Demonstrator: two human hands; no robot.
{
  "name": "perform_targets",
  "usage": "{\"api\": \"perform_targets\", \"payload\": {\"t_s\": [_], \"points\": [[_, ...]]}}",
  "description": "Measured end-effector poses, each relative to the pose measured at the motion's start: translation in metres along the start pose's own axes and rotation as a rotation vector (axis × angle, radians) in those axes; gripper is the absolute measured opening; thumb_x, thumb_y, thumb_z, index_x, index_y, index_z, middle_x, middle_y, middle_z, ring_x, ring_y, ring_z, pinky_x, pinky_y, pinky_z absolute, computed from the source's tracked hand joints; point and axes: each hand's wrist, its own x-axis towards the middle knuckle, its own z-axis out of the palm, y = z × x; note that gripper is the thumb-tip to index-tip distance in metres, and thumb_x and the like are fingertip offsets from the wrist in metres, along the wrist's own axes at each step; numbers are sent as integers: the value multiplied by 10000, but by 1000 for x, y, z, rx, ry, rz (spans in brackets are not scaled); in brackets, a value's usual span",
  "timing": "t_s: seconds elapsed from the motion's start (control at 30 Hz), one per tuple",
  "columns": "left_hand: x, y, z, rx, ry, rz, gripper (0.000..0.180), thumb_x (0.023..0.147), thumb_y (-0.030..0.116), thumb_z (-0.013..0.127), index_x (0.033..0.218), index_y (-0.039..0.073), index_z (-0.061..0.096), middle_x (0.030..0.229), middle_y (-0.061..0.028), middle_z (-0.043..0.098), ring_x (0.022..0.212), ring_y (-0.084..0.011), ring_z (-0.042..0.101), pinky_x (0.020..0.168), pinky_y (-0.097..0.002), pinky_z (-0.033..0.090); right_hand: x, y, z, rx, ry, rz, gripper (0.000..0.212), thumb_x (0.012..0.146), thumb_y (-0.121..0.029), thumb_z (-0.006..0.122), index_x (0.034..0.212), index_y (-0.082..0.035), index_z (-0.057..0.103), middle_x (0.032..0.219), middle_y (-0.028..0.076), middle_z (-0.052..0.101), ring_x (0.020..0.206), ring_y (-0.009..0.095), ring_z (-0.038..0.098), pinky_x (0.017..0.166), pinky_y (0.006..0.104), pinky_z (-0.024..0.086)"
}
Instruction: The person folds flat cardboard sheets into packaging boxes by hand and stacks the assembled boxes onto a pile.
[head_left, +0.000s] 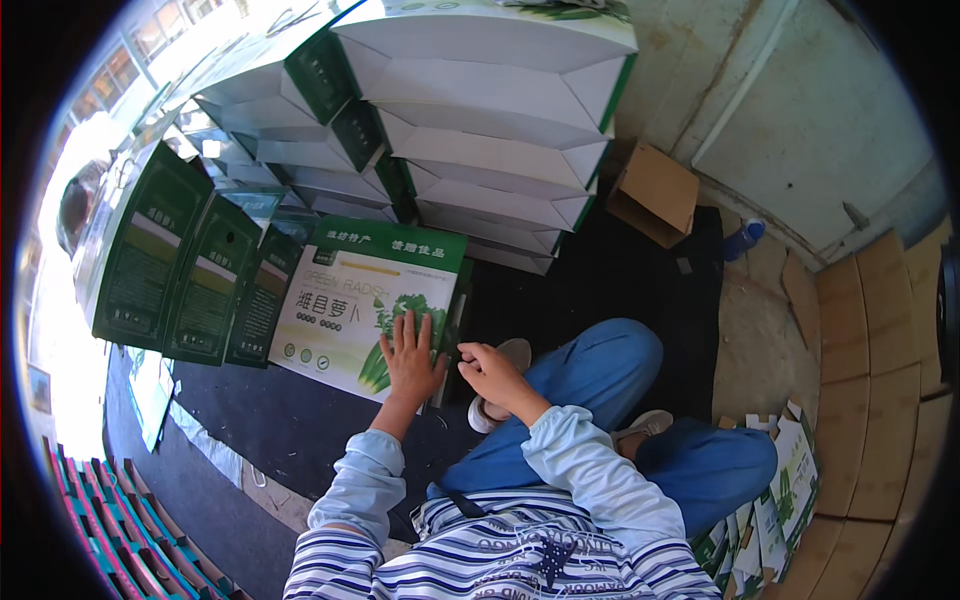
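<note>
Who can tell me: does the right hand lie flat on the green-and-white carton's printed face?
No, the left hand lies there, while the right hand is beside the carton.

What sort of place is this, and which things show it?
Probably a packing area or storeroom: green-and-white boxes stand stacked at the back, brown cartons line the right side, and printed cardboard lies piled near them.

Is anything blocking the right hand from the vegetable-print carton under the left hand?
Nothing visible does. The right hand is beside the right edge of the vegetable-print carton; the left hand lies on its face without blocking that edge.
</note>
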Motion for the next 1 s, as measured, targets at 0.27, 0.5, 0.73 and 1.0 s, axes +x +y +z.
{"api": "perform_targets", "payload": {"t_s": [0.27, 0.5, 0.73, 1.0], "points": [[4, -5, 14, 83, -28, -2, 808, 729, 361, 651, 1400, 106, 281, 1445, -170, 243, 1353, -332, 189, 1043, -584, 156, -53, -34, -20, 246, 9, -197, 289, 849, -107, 579, 1124, -19, 550, 966, 99, 587, 801, 137, 588, 716, 267, 487], [7, 54, 2, -58, 75, 270, 661, 827, 330, 582, 1366, 50, 321, 1417, -197, 285, 1293, -371, 284, 1040, -509, 225, -159, -68, -95, 415, -102, -71, 330, 882, -135, 561, 1180, 1, 522, 1049, 108, 595, 944, 166, 592, 815, 277, 485], [28, 113, -22, -681, -255, 215, 440, 942, 238, 462, 1288, -26, 398, 1311, -233, 411, 1165, -362, 455, 975, -382, 364, -266, -79, -169, 661, 396, -23, 363, 905, -131, 531, 1240, 0, 480, 1107, 113, 583, 993, 187, 586, 859, 303, 477], [54, 199, -82, -497, 117, 637, 420, 895, 180, 524, 1255, -18, 438, 1259, -206, 469, 1174, -366, 436, 991, -416, 338, -390, 9, -250, 832, 1243, -219, 287, 924, -196, 488, 1135, -6, 531, 938, 102, 627, 784, 143, 608, 679, 235, 492]]}}
